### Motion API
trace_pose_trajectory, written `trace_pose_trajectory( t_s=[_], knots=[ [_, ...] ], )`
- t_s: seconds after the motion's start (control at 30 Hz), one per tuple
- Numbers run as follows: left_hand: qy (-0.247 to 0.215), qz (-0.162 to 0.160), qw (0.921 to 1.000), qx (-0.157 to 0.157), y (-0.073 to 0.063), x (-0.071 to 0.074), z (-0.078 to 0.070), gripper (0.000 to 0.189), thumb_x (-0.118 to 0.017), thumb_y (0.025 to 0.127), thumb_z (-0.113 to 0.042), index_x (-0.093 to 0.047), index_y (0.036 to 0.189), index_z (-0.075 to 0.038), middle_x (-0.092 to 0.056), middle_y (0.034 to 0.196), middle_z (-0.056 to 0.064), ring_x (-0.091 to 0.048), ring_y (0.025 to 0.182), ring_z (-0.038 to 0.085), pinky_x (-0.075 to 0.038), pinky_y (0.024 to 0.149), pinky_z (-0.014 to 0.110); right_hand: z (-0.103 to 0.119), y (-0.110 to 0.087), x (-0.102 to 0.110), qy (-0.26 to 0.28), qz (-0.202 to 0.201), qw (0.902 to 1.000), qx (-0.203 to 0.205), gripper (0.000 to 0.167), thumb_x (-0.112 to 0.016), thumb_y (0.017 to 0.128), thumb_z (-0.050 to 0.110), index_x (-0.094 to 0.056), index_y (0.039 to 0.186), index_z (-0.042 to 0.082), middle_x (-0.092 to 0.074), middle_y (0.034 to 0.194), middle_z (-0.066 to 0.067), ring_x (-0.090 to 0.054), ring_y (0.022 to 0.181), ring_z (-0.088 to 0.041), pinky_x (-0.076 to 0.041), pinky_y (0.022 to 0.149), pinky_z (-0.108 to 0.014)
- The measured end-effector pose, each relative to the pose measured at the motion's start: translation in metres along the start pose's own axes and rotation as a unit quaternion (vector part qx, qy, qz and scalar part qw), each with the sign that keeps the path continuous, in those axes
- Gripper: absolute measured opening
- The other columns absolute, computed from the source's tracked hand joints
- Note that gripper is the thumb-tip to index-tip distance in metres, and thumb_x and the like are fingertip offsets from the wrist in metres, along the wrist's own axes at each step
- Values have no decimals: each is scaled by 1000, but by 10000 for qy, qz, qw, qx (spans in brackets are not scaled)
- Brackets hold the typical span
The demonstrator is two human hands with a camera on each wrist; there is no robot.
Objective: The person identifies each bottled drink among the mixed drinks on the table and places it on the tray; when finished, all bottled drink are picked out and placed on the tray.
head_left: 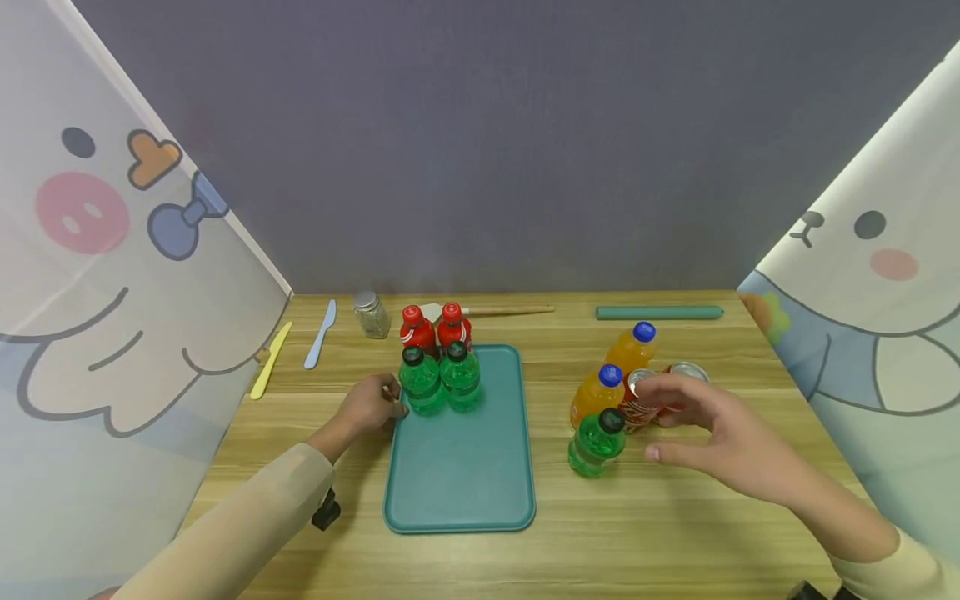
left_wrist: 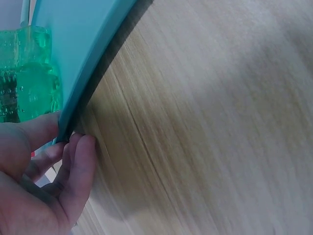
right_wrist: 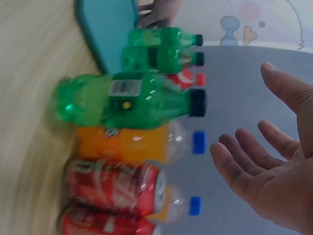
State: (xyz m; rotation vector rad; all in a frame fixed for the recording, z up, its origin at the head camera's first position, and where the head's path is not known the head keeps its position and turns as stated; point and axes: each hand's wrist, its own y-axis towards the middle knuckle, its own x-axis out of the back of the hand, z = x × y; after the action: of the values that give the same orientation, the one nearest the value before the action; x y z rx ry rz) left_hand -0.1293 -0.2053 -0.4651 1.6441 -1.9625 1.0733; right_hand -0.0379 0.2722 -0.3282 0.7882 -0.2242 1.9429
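My left hand (head_left: 372, 403) pinches the left rim of a teal tray (head_left: 461, 467), thumb above and fingers under the edge in the left wrist view. At the tray's far end stand two green soda bottles (head_left: 441, 379) with black caps, with two red-capped bottles (head_left: 435, 329) behind them. My right hand (head_left: 723, 433), fingers spread and nothing in it, hovers right of a third green bottle (head_left: 596, 443). Beside that bottle are two orange soda bottles (head_left: 597, 394) with blue caps and two red soda cans (right_wrist: 115, 186), partly hidden by the hand in the head view.
Along the back lie a green stick (head_left: 660, 312) and a wooden-handled spatula (head_left: 510, 310). A small jar (head_left: 371, 315), a blue knife (head_left: 321, 335) and a yellow knife (head_left: 271, 360) are at the left. A grey panel (head_left: 487, 150) and printed side curtains enclose the table.
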Motion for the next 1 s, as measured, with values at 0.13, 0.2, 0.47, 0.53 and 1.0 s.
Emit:
trace_pose_trajectory(
  t_s=[0.13,0.2,0.47,0.53,1.0],
  knots=[
    [12,-49,10000,35,-1,1,0,20,-77,87,-7,-61,98,-4,-64,87,10,-61,64,19,-53,52,30,-11,-5,-2,-255,98,9993,-239,61,-86,83,15,-58,136,21,-63,130,6,-63,112,-2,-57,89,-23],
    [16,-59,10000,30,0,1,0,20,-77,87,-7,-61,97,-4,-65,87,10,-62,65,19,-53,52,31,-17,-7,-5,-308,191,9989,-310,61,-87,83,19,-58,136,21,-64,131,3,-63,112,-2,-57,88,-26],
    [-73,-43,9999,-61,1,-1,2,20,-78,85,-7,-60,95,-4,-66,82,9,-63,63,19,-55,51,31,-34,-7,-21,-202,450,9968,-628,67,-86,83,31,-55,141,17,-62,136,-1,-61,118,-4,-58,92,-31],
    [-66,-38,9999,-67,1,-2,2,20,-77,85,-7,-60,94,-4,-66,82,9,-63,63,19,-56,51,32,-37,-8,-25,-198,441,9966,-671,70,-87,82,32,-54,142,17,-61,138,-3,-61,119,-10,-58,92,-33],
    [-30,-31,9999,-105,-2,-1,0,19,-77,85,-7,-60,95,-3,-66,88,11,-64,68,19,-57,52,32,-50,-11,-44,-198,461,9960,-733,85,-88,80,35,-45,151,15,-55,147,-9,-60,124,-38,-59,90,-38]
  ],
)
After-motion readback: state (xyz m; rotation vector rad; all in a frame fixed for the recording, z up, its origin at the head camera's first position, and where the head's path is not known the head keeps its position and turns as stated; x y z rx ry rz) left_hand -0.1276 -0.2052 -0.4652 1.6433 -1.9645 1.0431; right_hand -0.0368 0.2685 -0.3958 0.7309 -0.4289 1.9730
